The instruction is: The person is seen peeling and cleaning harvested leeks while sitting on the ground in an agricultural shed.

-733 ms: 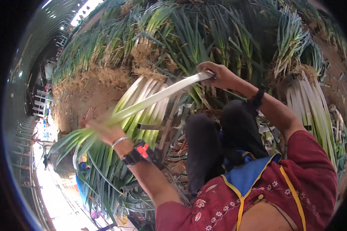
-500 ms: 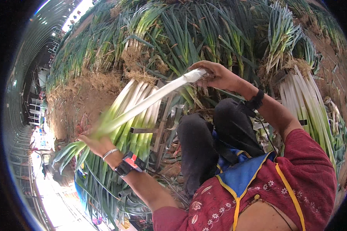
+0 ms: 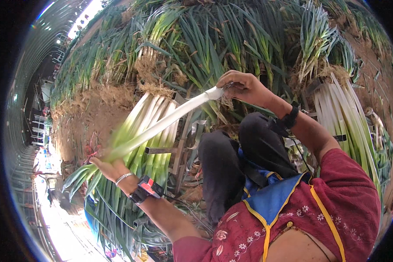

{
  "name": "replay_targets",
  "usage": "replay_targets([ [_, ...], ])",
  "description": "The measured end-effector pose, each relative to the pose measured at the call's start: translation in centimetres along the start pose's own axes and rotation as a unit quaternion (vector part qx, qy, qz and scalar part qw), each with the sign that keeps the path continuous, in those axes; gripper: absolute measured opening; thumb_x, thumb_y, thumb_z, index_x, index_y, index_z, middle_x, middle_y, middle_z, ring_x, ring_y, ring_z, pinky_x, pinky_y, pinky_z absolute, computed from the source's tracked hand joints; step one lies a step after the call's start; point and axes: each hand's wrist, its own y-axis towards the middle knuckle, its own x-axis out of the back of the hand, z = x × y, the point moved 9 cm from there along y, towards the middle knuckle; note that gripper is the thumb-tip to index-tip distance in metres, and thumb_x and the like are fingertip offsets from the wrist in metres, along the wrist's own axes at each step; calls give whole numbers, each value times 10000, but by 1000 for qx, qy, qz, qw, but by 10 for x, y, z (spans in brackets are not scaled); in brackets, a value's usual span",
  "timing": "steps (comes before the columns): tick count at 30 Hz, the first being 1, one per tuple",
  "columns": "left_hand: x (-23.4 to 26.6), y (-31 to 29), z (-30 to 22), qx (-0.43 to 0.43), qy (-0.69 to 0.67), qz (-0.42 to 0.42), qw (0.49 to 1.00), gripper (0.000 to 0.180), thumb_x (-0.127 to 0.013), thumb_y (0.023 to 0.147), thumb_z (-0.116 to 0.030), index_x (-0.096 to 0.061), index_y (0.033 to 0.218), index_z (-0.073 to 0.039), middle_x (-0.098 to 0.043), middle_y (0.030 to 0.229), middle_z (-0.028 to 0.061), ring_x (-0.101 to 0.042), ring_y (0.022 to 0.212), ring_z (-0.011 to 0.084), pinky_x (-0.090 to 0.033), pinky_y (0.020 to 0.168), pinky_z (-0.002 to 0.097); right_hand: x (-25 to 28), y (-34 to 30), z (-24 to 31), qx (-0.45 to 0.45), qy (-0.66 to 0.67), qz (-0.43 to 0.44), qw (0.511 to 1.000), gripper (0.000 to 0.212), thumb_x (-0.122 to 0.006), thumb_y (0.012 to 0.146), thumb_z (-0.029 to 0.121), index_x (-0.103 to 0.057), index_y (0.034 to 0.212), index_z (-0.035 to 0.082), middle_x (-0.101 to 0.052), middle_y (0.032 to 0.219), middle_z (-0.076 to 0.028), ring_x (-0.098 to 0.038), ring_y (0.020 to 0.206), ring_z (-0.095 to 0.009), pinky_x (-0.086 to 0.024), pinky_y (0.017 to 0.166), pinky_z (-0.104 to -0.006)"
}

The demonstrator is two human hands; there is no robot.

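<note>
A long leek [image 3: 168, 120] slants across in front of me, its white root end up at the right and its green leaves down at the left. My right hand [image 3: 245, 88] pinches the root end, where dark, stringy roots show by the fingers. Under the leaf end, my left hand [image 3: 114, 169] grips the green part; its fingers are partly hidden and the leaves blur there. Behind the held leek rests a bundle of cleaned leeks [image 3: 139, 111] in a metal frame [image 3: 178, 150], roots away from me and dark leaves hanging toward me.
Heaps of untrimmed leeks [image 3: 231, 39] with soil on their roots spread across the far side. Another bundle of white-stemmed leeks [image 3: 343, 111] lies at my right. My bent knees [image 3: 222, 153] sit between the two bundles. Bare soil [image 3: 76, 126] shows at the left.
The leek's root end and my right hand's fingers have shifted slightly left and down. My left hand stays at the leaf end, nearly in place.
</note>
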Motion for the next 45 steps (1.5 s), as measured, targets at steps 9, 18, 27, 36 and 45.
replay_targets([
  [9,-5,-9,2,-31,40,29,998,410,-452,949,-431,-480,696,-110,-468,679,-4,-468,728,139,-428,763,315,-9,4,7,83,-82,25,993,98,-649,818,43,-630,913,28,-601,921,-59,-580,882,-171,-474,778,-309],
  [18,-6,-19,1,-91,122,59,987,357,-508,931,-402,-513,752,-93,-474,685,-1,-492,674,153,-446,711,329,-30,0,9,58,-148,116,980,273,-712,770,185,-617,968,24,-604,891,-105,-580,828,-249,-457,750,-353],
  [27,16,0,29,-37,56,57,996,323,-583,895,-384,-502,772,-96,-435,633,-20,-438,588,117,-397,575,289,-12,-34,-26,-22,-297,156,942,285,-700,716,104,-589,976,66,-594,928,-101,-595,866,-279,-480,748,-376],
  [36,19,-13,8,-47,57,-32,997,348,-601,887,-370,-458,759,-79,-375,601,-17,-381,521,94,-333,485,239,-28,-34,-12,46,-276,115,953,135,-678,761,160,-621,870,104,-591,847,-72,-602,790,-297,-476,652,-396],
  [45,22,-9,23,-37,76,-34,996,366,-594,891,-375,-446,749,-72,-380,604,-21,-387,514,88,-337,474,240,-28,-36,-25,-4,-83,107,991,169,-645,802,141,-559,894,28,-572,812,-110,-581,738,-287,-458,680,-354],
])
